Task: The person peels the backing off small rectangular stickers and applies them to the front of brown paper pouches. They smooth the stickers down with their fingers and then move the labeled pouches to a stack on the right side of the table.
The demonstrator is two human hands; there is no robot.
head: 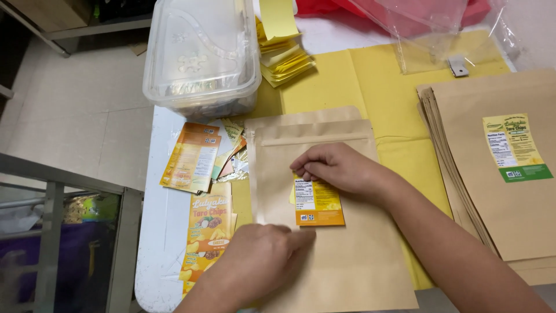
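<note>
Head view, looking down. Small orange and yellow rectangular sticker label (318, 202) lies at centre frame on the flat brown kraft paper pouch (324, 243), long axis running top to bottom of the frame. Right hand (337, 167) sits at the label's upper edge, fingers curled down and pressing its top left corner; not gripping. Left hand (260, 261) rests lower left of the label, fingers flat on the pouch, fingertips just beside the label's lower left corner. Right hand is the one touching. Stack of matching brown pouches (492, 191) at right; clear plastic lidded tub (200, 58) upper left.
</note>
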